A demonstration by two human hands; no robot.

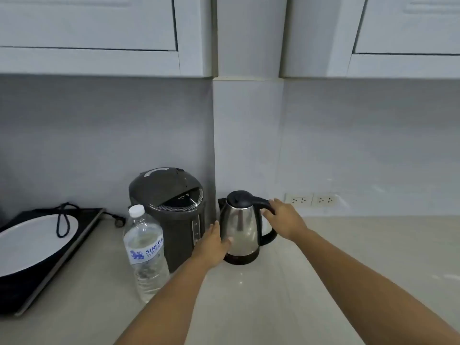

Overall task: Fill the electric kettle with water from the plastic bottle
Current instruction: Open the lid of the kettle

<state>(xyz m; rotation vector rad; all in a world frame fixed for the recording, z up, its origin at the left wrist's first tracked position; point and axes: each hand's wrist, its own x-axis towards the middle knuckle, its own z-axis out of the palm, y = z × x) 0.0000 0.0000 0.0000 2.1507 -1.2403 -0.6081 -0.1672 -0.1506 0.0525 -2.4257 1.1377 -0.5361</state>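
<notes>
A steel electric kettle (240, 229) with a black lid and handle stands on its black base on the beige counter, lid closed. My left hand (214, 241) lies flat against its left side, fingers spread. My right hand (286, 219) reaches the top of the black handle, fingers touching it and loosely curled, not clearly closed round it. A clear plastic water bottle (146, 255) with a white cap stands upright to the left, capped, untouched.
A dark grey hot-water dispenser (171, 215) stands between bottle and kettle, close behind my left hand. A black cooktop with a white-lined pan (32, 242) and a cord sits far left. Wall sockets (312, 200) are behind the kettle. White cabinets hang overhead.
</notes>
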